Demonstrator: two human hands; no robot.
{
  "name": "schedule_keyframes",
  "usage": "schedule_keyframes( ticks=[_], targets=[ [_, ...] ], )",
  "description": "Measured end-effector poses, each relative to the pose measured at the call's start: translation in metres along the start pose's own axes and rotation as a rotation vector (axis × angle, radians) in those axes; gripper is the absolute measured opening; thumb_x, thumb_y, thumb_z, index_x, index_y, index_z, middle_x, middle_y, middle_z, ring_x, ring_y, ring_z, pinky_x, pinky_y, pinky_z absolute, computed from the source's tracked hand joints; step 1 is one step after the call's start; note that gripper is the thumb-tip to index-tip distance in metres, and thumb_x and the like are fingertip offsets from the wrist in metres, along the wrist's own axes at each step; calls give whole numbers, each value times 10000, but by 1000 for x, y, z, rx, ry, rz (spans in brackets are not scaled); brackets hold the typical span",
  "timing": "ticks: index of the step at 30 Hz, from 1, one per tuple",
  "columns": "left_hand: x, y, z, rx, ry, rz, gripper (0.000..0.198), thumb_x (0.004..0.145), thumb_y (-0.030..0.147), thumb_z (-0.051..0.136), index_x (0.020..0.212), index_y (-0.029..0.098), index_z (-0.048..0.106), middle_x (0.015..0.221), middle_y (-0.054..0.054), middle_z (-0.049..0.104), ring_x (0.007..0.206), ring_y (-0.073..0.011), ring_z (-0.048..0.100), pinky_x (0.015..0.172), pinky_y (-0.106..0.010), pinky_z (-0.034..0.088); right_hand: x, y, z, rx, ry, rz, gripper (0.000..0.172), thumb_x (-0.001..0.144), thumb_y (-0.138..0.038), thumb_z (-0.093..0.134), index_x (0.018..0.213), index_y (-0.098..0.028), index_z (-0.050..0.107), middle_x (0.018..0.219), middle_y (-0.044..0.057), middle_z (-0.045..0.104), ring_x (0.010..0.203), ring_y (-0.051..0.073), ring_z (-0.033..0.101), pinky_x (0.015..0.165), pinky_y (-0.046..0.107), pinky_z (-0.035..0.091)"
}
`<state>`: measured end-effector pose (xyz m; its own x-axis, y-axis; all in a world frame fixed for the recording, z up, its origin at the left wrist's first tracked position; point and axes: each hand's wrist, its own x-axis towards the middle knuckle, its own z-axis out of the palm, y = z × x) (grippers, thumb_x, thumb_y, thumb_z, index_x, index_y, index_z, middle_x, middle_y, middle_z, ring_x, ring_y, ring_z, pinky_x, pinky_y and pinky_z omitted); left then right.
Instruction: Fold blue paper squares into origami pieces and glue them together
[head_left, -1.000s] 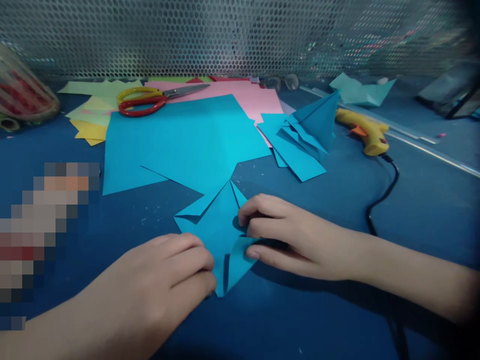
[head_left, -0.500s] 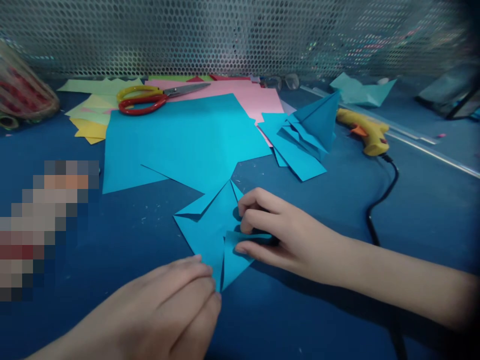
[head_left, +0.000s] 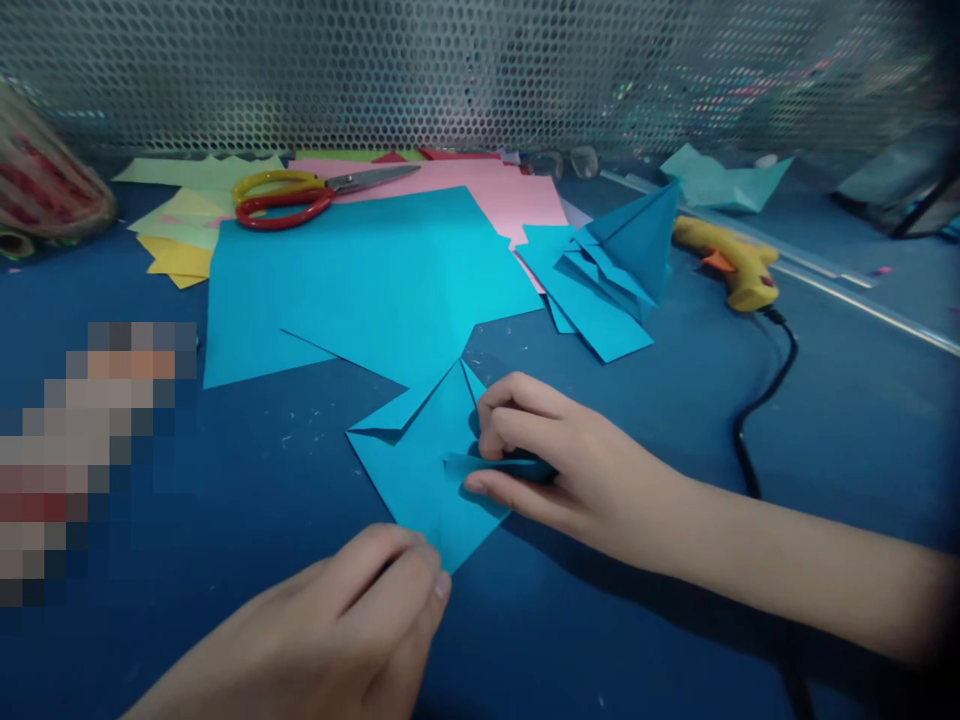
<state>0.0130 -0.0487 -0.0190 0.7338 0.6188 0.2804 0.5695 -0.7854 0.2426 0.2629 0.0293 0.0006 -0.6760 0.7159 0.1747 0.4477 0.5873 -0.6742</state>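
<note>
A piece of blue paper [head_left: 420, 465] with folded edges lies on the table in front of me, one corner pointing away. My right hand [head_left: 555, 455] comes in from the right and pinches a raised flap of it between thumb and curled fingers. At the near corner, my left hand [head_left: 367, 610] has its fingers closed on the paper's tip; the thumb's grip is partly hidden. Just beyond lies a large flat blue sheet [head_left: 337, 270], with a slim pointed piece at its near edge.
Scissors [head_left: 300, 200] rest on the sheets at the back left. Folded blue pieces [head_left: 607, 290] and a yellow glue gun [head_left: 735, 265] with a black cord are at the right. A clear jar [head_left: 45, 180] stands far left, before a perforated metal panel [head_left: 375, 80].
The flap under my right hand has lifted from the paper and now stands more edge-on. My left fingers have curled in and shifted slightly toward me at the near corner.
</note>
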Motion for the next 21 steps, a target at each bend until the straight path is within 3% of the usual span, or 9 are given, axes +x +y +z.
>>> schedule_keyframes(
  ticks=[2, 5, 9, 13, 18, 21],
  targets=[
    [5, -1, -3, 20, 59, 42, 420, 947, 72, 348, 1118, 213, 705, 1102, -17, 729, 981, -165, 644, 806, -206, 541, 0, 0, 0, 1, 10, 6, 162, 979, -208, 584, 848, -196, 490, 958, 54, 517, 789, 149, 529, 682, 276, 477],
    [14, -2, -6, 55, 85, 128, 352, 973, 126, 386, 1078, 197, 714, 1116, 2, 737, 1014, -145, 621, 989, -193, 478, 0, -1, 0, 3, 21, 15, 178, 977, -200, 578, 830, -200, 478, 943, 49, 515, 779, 145, 528, 670, 270, 478],
    [21, -4, -3, 55, 182, 123, 363, 963, 78, 393, 933, 208, 730, 1083, 12, 747, 1101, -130, 620, 1178, -276, 340, 2, -2, 0, 3, 31, 11, 168, 968, -184, 576, 826, -198, 488, 926, 47, 523, 778, 143, 539, 675, 265, 482],
    [21, -7, -2, -83, 164, 67, 378, 978, 66, 383, 997, 231, 722, 1146, 18, 744, 1223, -130, 594, 1191, -336, 346, 3, -2, 0, -16, 69, 8, 113, 951, -157, 574, 871, -198, 504, 905, 39, 538, 753, 136, 533, 659, 253, 488],
    [17, -11, -4, -133, 107, 44, 363, 999, 108, 382, 1081, 240, 711, 1168, 33, 743, 1267, -130, 574, 1179, -331, 355, 0, 2, -1, -34, 81, -9, 42, 961, -199, 605, 965, -181, 568, 991, 74, 583, 777, 138, 566, 682, 257, 516],
    [15, -12, -2, -95, 96, 61, 363, 1004, 128, 391, 1102, 260, 714, 1198, 36, 731, 1274, -147, 575, 1162, -350, 381, 0, 1, -3, -29, 50, -31, 246, 922, -369, 695, 1016, -159, 606, 1055, 110, 604, 834, 167, 595, 713, 282, 540]
  ],
)
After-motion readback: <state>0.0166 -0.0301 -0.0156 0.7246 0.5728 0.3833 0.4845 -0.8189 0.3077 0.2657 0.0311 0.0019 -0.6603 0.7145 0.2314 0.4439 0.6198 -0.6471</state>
